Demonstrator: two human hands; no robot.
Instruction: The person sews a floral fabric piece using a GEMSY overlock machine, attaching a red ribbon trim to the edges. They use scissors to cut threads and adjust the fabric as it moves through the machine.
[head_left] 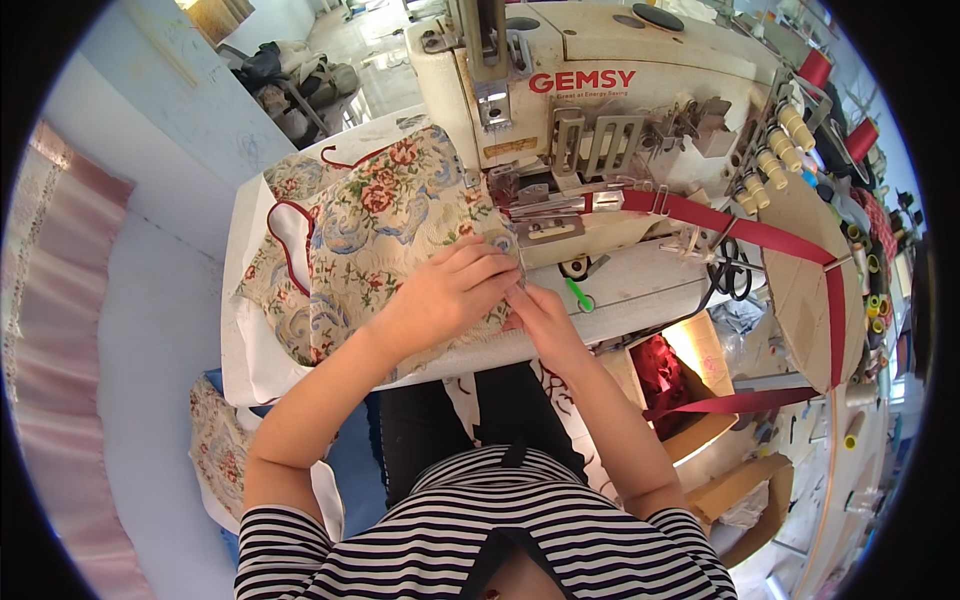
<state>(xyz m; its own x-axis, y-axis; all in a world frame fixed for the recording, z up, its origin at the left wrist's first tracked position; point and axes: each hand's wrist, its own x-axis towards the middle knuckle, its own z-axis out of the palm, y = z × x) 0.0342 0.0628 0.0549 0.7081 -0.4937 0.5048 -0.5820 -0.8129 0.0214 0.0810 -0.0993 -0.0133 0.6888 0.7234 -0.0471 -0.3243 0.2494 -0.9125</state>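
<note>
A floral tapestry fabric piece (365, 255) with red roses and blue scrolls lies on the white sewing table, its right edge beside the sewing machine's needle area (505, 190). Dark red binding (285, 250) trims a curved opening at its left. My left hand (450, 290) rests over the right part of the cloth, fingers together and bent at the edge; its thumb is hidden. Close against it, my right hand (540, 320) pinches the same edge between thumb and fingers, some of which are out of sight beneath.
Dark red tape (740, 225) runs from a cardboard disc (815, 290) through a metal guide into the machine (610, 50). Black scissors (730, 270) and a green-handled tool (579, 294) lie right of my hands. A box of red tape (660, 380) stands below; more floral fabric (215, 440) hangs lower left.
</note>
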